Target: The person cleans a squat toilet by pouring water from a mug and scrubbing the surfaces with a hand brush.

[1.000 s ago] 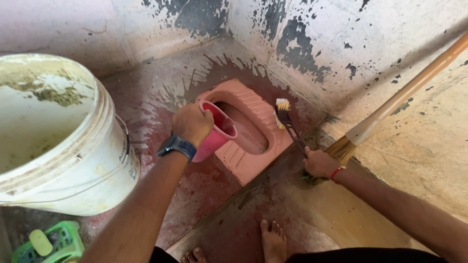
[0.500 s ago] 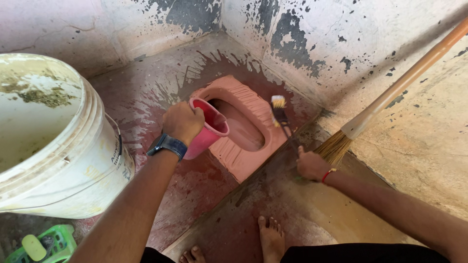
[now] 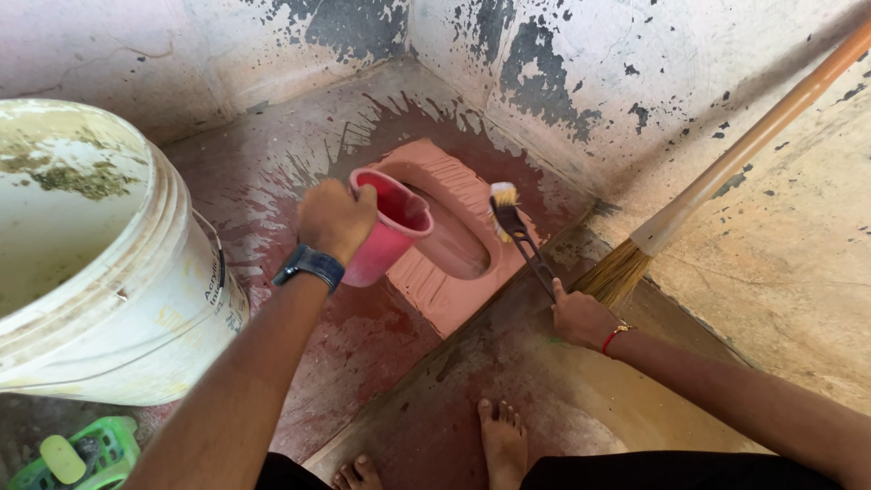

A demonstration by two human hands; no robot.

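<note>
My left hand (image 3: 334, 218) grips a pink plastic mug (image 3: 390, 222), tilted over the near-left edge of a reddish squat toilet pan (image 3: 449, 299) set in the floor. A dark watch sits on that wrist. My right hand (image 3: 579, 316) holds the dark handle of a toilet brush (image 3: 513, 225); its yellowish bristles rest on the pan's right rim. A red thread band circles that wrist. My bare feet (image 3: 504, 443) stand on the wet floor in front of the pan.
A large white bucket (image 3: 172, 299) stands at the left, close to my left arm. A broom (image 3: 717, 177) with a long wooden handle leans against the stained right wall. A green basket (image 3: 100, 449) with a yellow item sits at the bottom left.
The mug has tipped back a little more upright and moved slightly left. The brush head has shifted a little toward the pan's inner rim, with my right hand a touch lower.
</note>
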